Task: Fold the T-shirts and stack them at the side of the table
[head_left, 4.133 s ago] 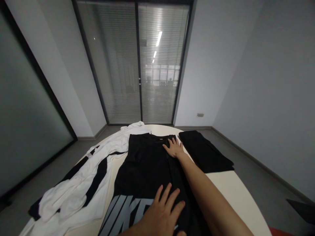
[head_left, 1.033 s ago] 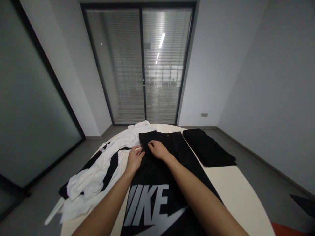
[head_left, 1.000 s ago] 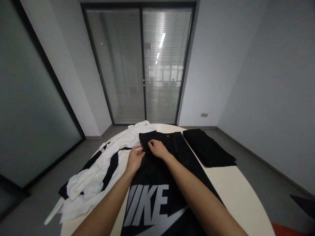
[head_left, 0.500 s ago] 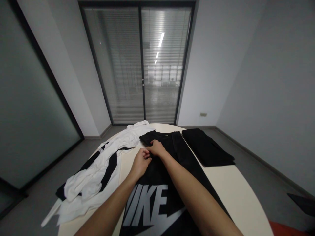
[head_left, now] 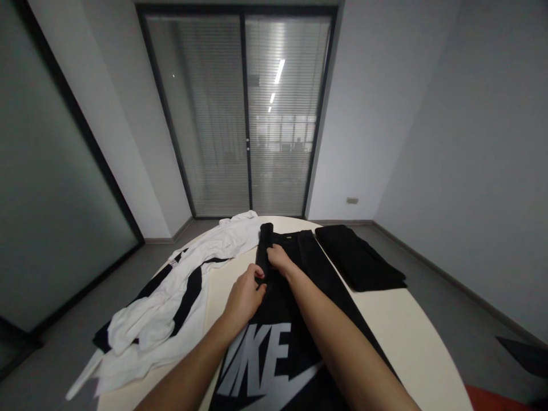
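Observation:
A black T-shirt (head_left: 278, 302) with large pale NIKE lettering lies lengthwise on the table, its neckline at the far end. At its left edge, my left hand (head_left: 246, 294) is closed with thumb and fingers pinching the cloth. Farther up, my right hand (head_left: 279, 258) grips the left side of the shirt near the shoulder, fingers curled over the fabric. Between the neckline and the left edge, a strip of cloth stands folded inward. My forearms cover part of the lettering.
White clothing with black stripes (head_left: 171, 302) lies loosely spread on the left of the rounded cream table (head_left: 411, 342). A folded black garment (head_left: 359, 260) rests at the right. Beyond the table stands a glass door with blinds (head_left: 278, 171).
The shirt's far left corner has been turned inward, to the right, narrowing the shirt. My right hand has shifted slightly right with the cloth; my left hand has come slightly nearer.

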`<state>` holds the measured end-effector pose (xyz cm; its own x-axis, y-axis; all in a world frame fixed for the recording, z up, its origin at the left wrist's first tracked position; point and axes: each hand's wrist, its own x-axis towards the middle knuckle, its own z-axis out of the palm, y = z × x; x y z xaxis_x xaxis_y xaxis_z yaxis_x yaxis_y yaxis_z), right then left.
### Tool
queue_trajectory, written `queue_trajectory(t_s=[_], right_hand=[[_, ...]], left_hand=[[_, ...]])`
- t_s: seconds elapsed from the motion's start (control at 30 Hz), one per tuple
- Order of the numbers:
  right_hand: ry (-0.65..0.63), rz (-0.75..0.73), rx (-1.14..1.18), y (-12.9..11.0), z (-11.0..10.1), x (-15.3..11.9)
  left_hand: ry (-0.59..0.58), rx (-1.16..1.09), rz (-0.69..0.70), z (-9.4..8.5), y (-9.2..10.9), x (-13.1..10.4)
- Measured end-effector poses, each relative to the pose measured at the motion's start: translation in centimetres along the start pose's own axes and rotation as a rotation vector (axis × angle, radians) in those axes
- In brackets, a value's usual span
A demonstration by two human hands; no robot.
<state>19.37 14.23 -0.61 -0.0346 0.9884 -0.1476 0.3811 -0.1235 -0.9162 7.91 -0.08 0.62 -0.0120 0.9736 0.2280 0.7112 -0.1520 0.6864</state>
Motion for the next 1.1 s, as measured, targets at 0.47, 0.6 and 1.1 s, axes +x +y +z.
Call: queue_trajectory(t_s=[0.47, 0.6, 1.1], right_hand=[[0.026, 0.050, 0.266, 0.9, -2.4, -1.2], [0.031, 0.050, 0.263, 1.3, -3.1, -1.2], [-0.348, -0.324, 0.064, -0.9, -0.6, -2.4]], left_hand=[[-0.158, -0.151, 0.088, 1.1, 1.9, -1.8], [-0.191, -0.181, 0.069, 1.6, 2.4, -2.0], [0.224, -0.202, -0.020, 1.1, -2.3, 1.1]])
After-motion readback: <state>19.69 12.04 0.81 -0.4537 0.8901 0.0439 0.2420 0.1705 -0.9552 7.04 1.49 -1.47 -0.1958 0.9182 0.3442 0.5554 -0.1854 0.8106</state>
